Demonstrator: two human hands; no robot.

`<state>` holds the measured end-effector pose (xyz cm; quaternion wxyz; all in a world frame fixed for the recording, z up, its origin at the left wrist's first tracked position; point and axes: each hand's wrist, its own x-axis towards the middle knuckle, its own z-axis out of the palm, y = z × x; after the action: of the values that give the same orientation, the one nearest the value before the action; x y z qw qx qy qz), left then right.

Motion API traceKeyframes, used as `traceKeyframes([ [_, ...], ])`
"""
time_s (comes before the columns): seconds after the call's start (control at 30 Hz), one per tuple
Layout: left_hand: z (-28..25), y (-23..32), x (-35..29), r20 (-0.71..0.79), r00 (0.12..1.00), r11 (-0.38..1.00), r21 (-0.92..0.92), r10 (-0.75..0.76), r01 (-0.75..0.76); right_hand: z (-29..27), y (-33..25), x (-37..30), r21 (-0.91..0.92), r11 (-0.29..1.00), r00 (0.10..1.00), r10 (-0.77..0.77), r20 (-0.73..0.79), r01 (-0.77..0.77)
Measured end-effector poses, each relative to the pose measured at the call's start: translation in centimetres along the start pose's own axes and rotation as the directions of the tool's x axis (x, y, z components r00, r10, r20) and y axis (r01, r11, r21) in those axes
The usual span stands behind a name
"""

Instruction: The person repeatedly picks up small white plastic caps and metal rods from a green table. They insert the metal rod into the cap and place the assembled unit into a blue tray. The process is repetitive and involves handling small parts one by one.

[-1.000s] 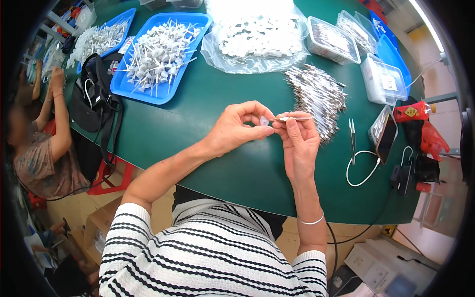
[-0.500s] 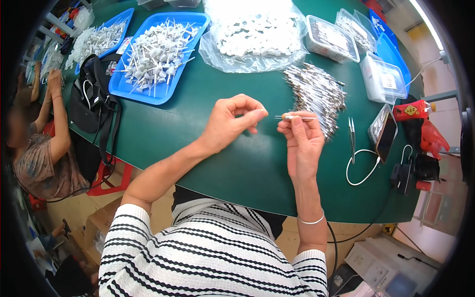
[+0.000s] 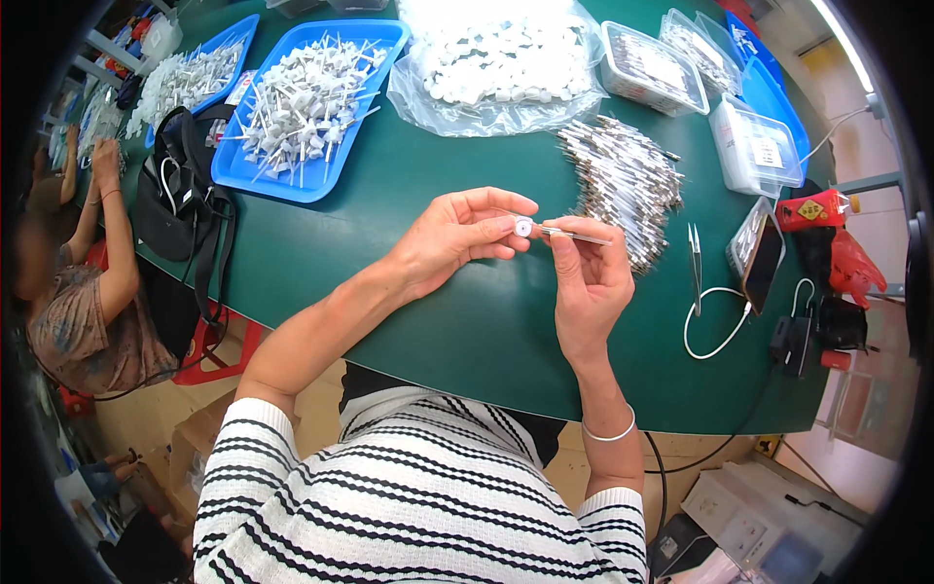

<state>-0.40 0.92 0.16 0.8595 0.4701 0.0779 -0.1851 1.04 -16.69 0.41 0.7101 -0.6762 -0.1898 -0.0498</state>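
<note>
OK, my L hand (image 3: 448, 238) has a small white round plastic cap w/ a hole in its face (image 3: 523, 227) at the fingertips, and my R hand (image 3: 592, 273) is pinched on a slim silvery rod (image 3: 590, 238), held roughly level, L end pointing at the cap. Hands nearly together, just a small gap btwn fingertips, up over the dark green tabletop (image 3: 467, 336); can't tell if the rod tip's actually in the cap. Just beyond R hand: a loose heap of thin white-and-silver rods w/ dark ends (image 3: 623, 190). Farther off, abt straight ahead, a clear plastic bag (image 3: 418, 102) spread under lots of small white round pcs (image 3: 506, 68). To its L, a blue rectangular plastic tray (image 3: 232, 167) piled w/ whitish caps on thin stems (image 3: 306, 107). Over R: slim silver metal tweezers (image 3: 696, 263) on the table, nr a looped white cable (image 3: 702, 358).
</note>
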Motion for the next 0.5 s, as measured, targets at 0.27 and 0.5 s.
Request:
traceKeyframes([
  [0.27,-0.16,-0.2,0.08,0.017,1.0,1.0,-0.021,-0.007,0.007,0.02,0.0,-0.12,-0.116,0.992,0.998,-0.056,0.013,0.057],
  [0.5,-0.24,-0.39,0.16,0.013,1.0,1.0,-0.024,-0.012,0.012,-0.1,0.01,-0.01,-0.163,0.983,0.996,-0.079,0.031,0.083],
])
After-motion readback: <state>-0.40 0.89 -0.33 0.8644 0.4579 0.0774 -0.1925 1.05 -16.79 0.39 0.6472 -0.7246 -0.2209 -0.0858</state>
